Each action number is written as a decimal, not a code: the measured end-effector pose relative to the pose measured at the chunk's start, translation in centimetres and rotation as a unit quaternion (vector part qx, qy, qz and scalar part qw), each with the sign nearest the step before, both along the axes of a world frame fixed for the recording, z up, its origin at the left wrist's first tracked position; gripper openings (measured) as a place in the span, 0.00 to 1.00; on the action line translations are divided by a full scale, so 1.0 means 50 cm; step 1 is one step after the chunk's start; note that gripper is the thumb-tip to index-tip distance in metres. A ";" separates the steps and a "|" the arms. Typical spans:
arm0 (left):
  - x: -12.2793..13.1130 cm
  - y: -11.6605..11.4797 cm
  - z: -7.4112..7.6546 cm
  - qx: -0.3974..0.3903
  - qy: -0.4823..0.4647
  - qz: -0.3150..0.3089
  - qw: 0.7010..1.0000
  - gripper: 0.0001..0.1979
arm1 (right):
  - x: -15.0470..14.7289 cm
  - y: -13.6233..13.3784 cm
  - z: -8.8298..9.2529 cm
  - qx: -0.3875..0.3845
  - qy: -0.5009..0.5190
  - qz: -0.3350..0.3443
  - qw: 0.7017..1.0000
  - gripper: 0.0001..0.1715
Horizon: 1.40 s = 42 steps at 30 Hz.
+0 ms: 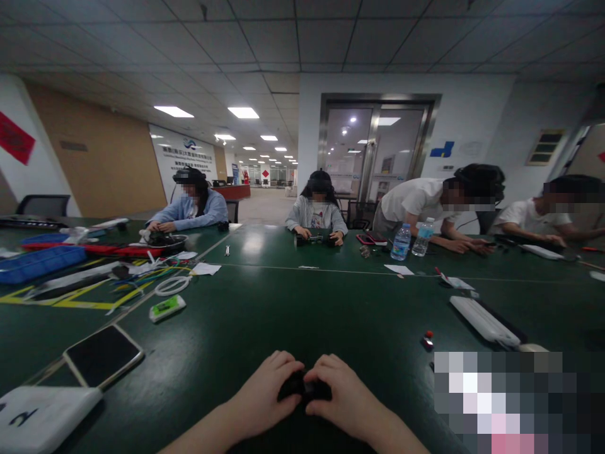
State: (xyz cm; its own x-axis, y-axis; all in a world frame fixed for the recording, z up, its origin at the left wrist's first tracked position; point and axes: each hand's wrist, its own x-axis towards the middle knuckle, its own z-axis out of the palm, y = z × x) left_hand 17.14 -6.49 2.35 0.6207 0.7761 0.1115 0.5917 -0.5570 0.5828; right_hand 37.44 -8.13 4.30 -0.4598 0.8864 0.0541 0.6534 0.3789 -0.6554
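At the near middle of the green table (302, 321), my left hand (267, 394) and my right hand (343, 397) face each other. Fingers and thumbs of both are curled around a small black object (311, 389), one end in each hand. Its kind cannot be made out, because the fingers cover much of it and it is dark. The fingertips of the two hands almost meet above it. To the right lies a small red and silver piece (428, 342), apart from my hands.
On the left are a smartphone (104, 355), a white case (45, 416), a green-and-white gadget (167, 308), a coiled white cable (172, 285) and a blue tray (42, 263). Right: a long white device (484, 321) and water bottles (401, 243). Several people sit or lean around the table.
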 end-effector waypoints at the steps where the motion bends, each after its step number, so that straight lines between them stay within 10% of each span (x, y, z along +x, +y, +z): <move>1: -0.001 0.001 0.001 0.001 -0.003 -0.003 1.000 0.20 | -0.003 -0.002 -0.001 0.000 -0.009 0.005 1.000 0.13; 9: -0.001 0.003 0.017 -0.012 0.005 -0.019 1.000 0.18 | 0.011 0.015 -0.005 0.026 0.099 -0.097 0.990 0.08; 17: -0.008 0.004 0.016 -0.027 -0.004 -0.016 0.999 0.21 | 0.088 0.073 -0.047 -0.099 0.300 -0.351 0.881 0.23; 42: -0.012 0.005 0.007 -0.039 -0.023 -0.012 0.999 0.22 | 0.084 0.068 -0.056 -0.174 0.308 -0.287 0.890 0.24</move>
